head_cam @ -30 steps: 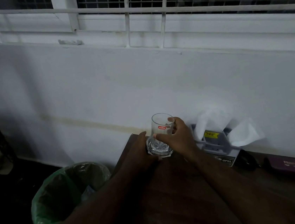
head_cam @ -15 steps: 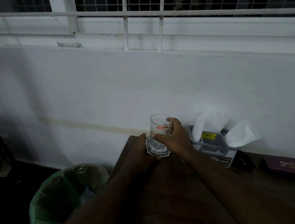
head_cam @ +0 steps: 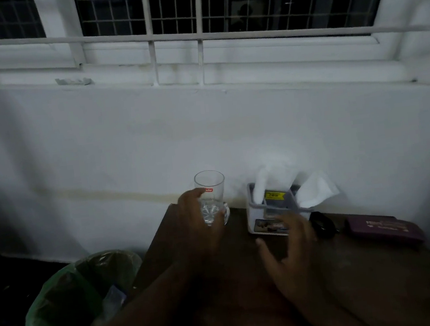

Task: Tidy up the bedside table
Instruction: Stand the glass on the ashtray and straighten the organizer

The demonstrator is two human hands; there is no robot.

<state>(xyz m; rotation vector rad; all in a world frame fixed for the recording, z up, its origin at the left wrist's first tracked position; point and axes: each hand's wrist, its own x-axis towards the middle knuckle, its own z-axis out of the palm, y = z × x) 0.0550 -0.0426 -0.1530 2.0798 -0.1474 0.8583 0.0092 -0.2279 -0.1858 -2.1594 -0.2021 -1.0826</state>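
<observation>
released from the glass (head_cam: 210,197) since a moment earlier, right hand (head_cam: 289,245) hovers with fingers spread wide just in front of the tissue holder (head_cam: 273,216), while left hand (head_cam: 197,219) grips the glass left of that holder on the bedside table (head_cam: 367,266), apparently steadying it.

On the drinking glass (head_cam: 210,190) at the table's eleven o'clock corner we see a small red label (head_cam: 208,190); our thumb covers its start, and only "ello" reads. At one o'clock, the tissue box (head_cam: 274,219) carries a yellow tag (head_cam: 274,196) whose print blurs past reading. The maroon booklet (head_cam: 385,229) at two o'clock bears faint, illegible lettering.
</observation>
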